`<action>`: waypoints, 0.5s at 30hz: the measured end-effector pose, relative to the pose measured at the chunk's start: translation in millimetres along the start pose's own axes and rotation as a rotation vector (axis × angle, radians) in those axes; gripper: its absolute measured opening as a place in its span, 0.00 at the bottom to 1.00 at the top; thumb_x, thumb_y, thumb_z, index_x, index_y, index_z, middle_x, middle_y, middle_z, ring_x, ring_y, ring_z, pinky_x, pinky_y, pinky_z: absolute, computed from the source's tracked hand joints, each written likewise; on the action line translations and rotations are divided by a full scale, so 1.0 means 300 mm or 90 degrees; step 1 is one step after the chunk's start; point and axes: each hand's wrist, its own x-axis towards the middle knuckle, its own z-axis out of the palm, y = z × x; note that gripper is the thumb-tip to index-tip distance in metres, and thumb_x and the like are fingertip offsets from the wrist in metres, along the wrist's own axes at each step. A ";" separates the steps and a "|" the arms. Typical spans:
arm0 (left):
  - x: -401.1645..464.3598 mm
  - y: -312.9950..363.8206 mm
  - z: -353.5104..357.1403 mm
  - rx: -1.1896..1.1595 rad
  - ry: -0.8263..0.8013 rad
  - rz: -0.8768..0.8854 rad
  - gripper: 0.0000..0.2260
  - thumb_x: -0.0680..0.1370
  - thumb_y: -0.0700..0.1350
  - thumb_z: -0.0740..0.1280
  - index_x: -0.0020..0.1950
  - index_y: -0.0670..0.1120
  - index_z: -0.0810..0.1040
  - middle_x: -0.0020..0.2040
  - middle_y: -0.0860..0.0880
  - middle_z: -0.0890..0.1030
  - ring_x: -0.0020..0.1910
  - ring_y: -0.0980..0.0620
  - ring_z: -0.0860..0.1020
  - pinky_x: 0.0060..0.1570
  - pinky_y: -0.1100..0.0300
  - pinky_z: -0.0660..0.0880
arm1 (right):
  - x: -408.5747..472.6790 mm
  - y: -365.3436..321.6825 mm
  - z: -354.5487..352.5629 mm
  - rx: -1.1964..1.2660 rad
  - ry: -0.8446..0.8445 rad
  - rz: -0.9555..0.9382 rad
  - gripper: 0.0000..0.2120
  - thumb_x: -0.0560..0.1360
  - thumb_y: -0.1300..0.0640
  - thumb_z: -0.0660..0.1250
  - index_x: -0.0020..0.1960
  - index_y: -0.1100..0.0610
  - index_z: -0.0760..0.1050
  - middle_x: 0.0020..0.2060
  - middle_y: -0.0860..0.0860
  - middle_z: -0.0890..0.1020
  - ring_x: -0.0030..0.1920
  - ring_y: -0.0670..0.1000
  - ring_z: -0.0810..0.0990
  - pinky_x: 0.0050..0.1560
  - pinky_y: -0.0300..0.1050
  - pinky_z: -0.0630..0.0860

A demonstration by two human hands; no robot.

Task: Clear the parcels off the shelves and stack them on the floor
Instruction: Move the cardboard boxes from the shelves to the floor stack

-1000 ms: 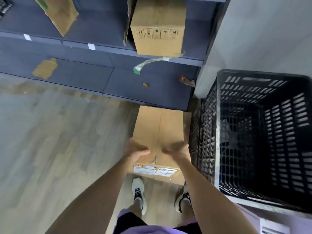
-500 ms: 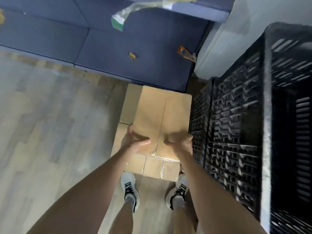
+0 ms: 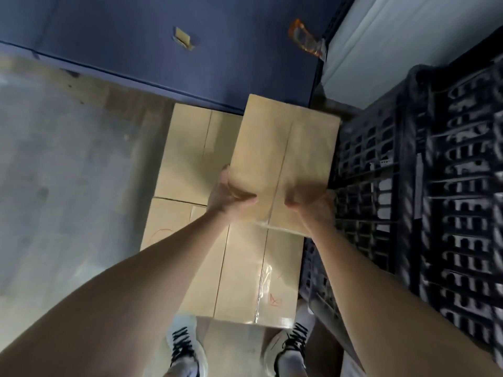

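Head view, looking down: a black slatted crate point(image 3: 435, 186) stands at right, just beside cardboard parcels already on the floor point(image 3: 187, 148). Above them the person holds a parcel point(image 3: 283, 159) at its near end, left hand point(image 3: 228, 198) and right hand point(image 3: 313, 205) gripping opposite corners, fingers curled under. Best to lower it level, edges squared with the boxes beneath. Motion blur hides the fingertips and any gap below.
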 end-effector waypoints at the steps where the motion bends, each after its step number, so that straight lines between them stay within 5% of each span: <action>1: 0.031 -0.011 0.023 -0.031 -0.008 -0.003 0.45 0.63 0.41 0.83 0.73 0.51 0.61 0.55 0.51 0.79 0.53 0.53 0.77 0.43 0.74 0.71 | 0.031 0.010 0.003 0.011 0.006 0.010 0.56 0.62 0.47 0.83 0.76 0.61 0.52 0.70 0.60 0.70 0.70 0.61 0.70 0.69 0.58 0.69; 4: 0.095 -0.029 0.050 -0.034 -0.037 -0.010 0.50 0.54 0.48 0.85 0.71 0.53 0.61 0.54 0.53 0.80 0.57 0.51 0.80 0.56 0.65 0.75 | 0.103 0.034 -0.007 0.049 0.001 0.001 0.55 0.62 0.54 0.83 0.77 0.59 0.52 0.74 0.57 0.67 0.74 0.60 0.65 0.73 0.56 0.64; 7: 0.087 -0.024 0.062 0.022 -0.036 -0.026 0.48 0.55 0.55 0.82 0.69 0.56 0.61 0.54 0.53 0.82 0.55 0.49 0.81 0.57 0.56 0.77 | 0.108 0.050 -0.029 0.044 0.002 -0.014 0.55 0.64 0.55 0.82 0.79 0.57 0.50 0.75 0.56 0.65 0.74 0.59 0.65 0.73 0.54 0.63; 15: 0.072 0.035 0.069 0.065 0.002 -0.048 0.44 0.66 0.50 0.81 0.74 0.55 0.58 0.59 0.50 0.80 0.59 0.47 0.78 0.56 0.62 0.74 | 0.091 -0.007 -0.040 -0.036 0.022 -0.034 0.52 0.68 0.50 0.79 0.80 0.56 0.49 0.76 0.58 0.63 0.73 0.62 0.66 0.69 0.58 0.68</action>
